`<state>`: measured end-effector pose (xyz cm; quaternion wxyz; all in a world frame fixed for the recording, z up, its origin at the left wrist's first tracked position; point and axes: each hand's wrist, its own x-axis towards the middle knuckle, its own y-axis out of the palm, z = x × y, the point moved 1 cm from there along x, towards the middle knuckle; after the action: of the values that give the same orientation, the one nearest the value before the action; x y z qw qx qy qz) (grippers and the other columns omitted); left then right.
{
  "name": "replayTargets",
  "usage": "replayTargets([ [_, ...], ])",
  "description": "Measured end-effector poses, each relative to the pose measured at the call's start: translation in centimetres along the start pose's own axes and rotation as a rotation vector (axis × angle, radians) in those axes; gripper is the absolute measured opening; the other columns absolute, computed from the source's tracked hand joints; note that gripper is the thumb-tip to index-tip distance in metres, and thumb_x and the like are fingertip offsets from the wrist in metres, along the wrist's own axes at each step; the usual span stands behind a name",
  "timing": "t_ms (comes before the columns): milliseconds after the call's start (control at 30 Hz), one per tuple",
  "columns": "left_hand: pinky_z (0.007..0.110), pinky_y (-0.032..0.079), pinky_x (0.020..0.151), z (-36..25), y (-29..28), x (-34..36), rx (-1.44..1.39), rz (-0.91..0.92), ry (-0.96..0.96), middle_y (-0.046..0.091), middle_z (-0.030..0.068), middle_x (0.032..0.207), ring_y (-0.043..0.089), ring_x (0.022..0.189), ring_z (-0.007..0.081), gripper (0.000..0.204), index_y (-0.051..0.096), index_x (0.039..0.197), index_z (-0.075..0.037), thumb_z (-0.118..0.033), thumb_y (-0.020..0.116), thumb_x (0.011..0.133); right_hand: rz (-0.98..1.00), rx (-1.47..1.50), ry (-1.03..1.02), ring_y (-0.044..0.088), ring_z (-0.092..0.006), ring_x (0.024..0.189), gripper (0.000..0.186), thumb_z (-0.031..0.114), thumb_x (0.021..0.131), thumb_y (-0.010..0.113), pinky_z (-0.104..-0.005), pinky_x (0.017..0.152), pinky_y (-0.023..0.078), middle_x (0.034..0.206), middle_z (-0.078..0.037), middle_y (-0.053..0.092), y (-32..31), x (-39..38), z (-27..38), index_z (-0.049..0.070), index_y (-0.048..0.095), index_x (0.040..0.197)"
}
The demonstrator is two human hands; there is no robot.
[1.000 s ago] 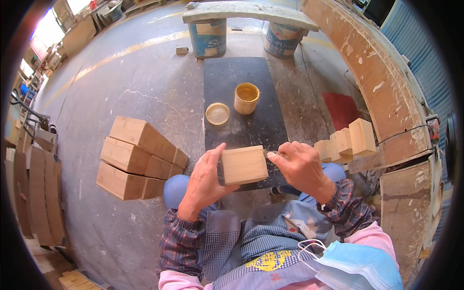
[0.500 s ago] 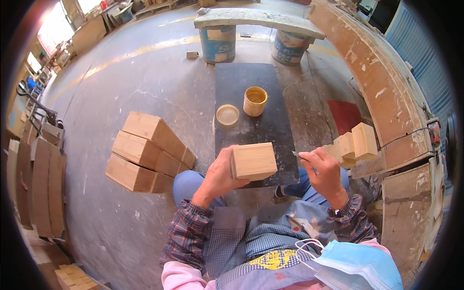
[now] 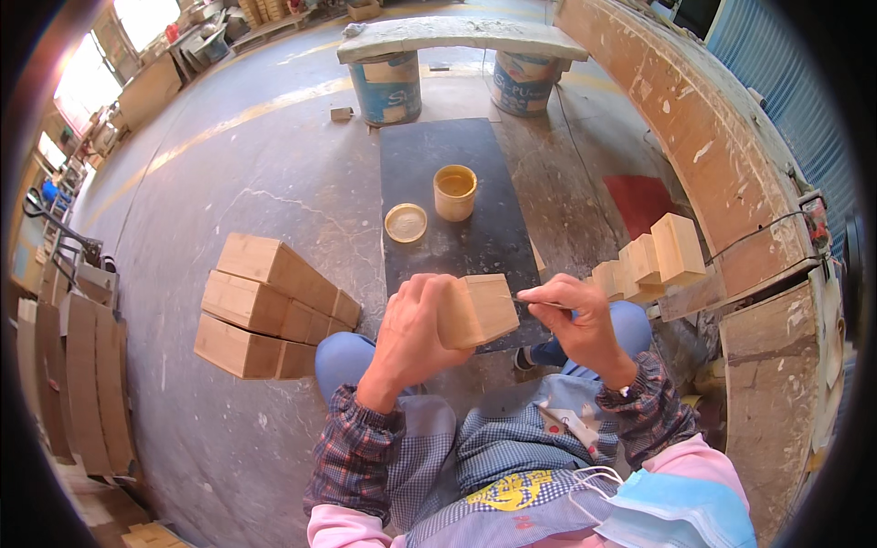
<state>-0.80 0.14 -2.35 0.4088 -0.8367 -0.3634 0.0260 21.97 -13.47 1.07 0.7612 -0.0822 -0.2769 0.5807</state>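
My left hand (image 3: pixel 406 333) grips a pale wooden block (image 3: pixel 489 309) in front of my lap, its end face turned to the right. Pinched between thumb and fingers of my right hand (image 3: pixel 585 324) is a thin, small-bladed tool (image 3: pixel 530 300). The tool's tip is at the block's right edge; whether it touches cannot be made out. Beyond my hands stands an uncovered jar (image 3: pixel 454 205) of yellowish-brown paste. Its round lid (image 3: pixel 406 223) lies to the left of it. Both rest on a dark board (image 3: pixel 411 169).
Similar wooden blocks are stacked (image 3: pixel 260 297) on the left, and more blocks (image 3: pixel 678 251) stand in a row at right. Two blue buckets (image 3: pixel 387 87) carry a plank (image 3: pixel 466 35) at the back. A long wooden bench (image 3: pixel 694 128) runs along the right.
My right hand has moved left, bringing the tool to the block's edge. My left hand has turned the block, its fingers now over the top. The whole view has shifted slightly.
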Motion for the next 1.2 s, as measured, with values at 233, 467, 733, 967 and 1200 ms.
replayTargets([
  [233, 0.049, 0.049, 0.103, -1.3, -0.7, 0.1, -0.063, 0.013, 0.041, 0.062, 0.0163, 0.129, 0.06, 0.12, 0.04, 0.079, 0.057, 0.136, -0.007, -0.02, 0.092, 0.066, -0.018, -0.034, -0.168, 0.071, -0.0207, 0.084, 0.023, 0.002, 0.092, 0.082, -0.032, 0.073, 0.057, 0.095, -0.008, 0.072, 2.0, 1.8, -0.5, 0.009, 0.083, 0.113],
  [467, 0.047, 0.048, 0.104, -1.5, -1.4, -0.2, -0.177, 0.108, -0.02, 0.06, 0.0157, 0.131, 0.059, 0.123, 0.0396, 0.083, 0.056, 0.138, -0.007, -0.021, 0.092, 0.065, -0.061, -0.197, -0.309, 0.072, -0.023, 0.087, 0.02, 0.005, 0.09, 0.084, -0.0342, 0.074, 0.058, 0.097, -0.007, 0.073, 1.7, 2.0, -1.2, 0.01, 0.083, 0.109],
  [733, 0.048, 0.047, 0.104, -1.8, -1.8, -0.2, -0.079, 0.089, 0.043, 0.06, 0.0152, 0.129, 0.058, 0.123, 0.0387, 0.083, 0.056, 0.138, -0.008, -0.023, 0.092, 0.065, 0.024, -0.098, -0.223, 0.073, -0.0234, 0.084, 0.019, 0.005, 0.09, 0.083, -0.0342, 0.072, 0.058, 0.094, -0.008, 0.073, 1.0, 2.6, -0.2, 0.008, 0.083, 0.109],
  [967, 0.048, 0.046, 0.105, -1.8, -1.7, -0.2, -0.027, 0.101, 0.058, 0.06, 0.016, 0.129, 0.058, 0.122, 0.0387, 0.083, 0.056, 0.138, -0.008, -0.025, 0.093, 0.066, 0.129, -0.102, -0.23, 0.072, -0.0238, 0.083, 0.019, 0.004, 0.091, 0.082, -0.0345, 0.071, 0.058, 0.093, -0.009, 0.073, 0.5, 2.2, 0.4, 0.009, 0.084, 0.109],
  [1200, 0.048, 0.046, 0.105, -1.9, -1.9, -0.2, -0.038, 0.092, 0.061, 0.059, 0.0162, 0.129, 0.058, 0.121, 0.0391, 0.083, 0.056, 0.138, -0.007, -0.024, 0.092, 0.066, 0.149, 0.14, -0.102, 0.071, -0.0173, 0.086, 0.018, 0.0, 0.096, 0.078, -0.0301, 0.075, 0.056, 0.094, -0.007, 0.073, 1.0, 1.5, -0.3, 0.006, 0.083, 0.112],
])
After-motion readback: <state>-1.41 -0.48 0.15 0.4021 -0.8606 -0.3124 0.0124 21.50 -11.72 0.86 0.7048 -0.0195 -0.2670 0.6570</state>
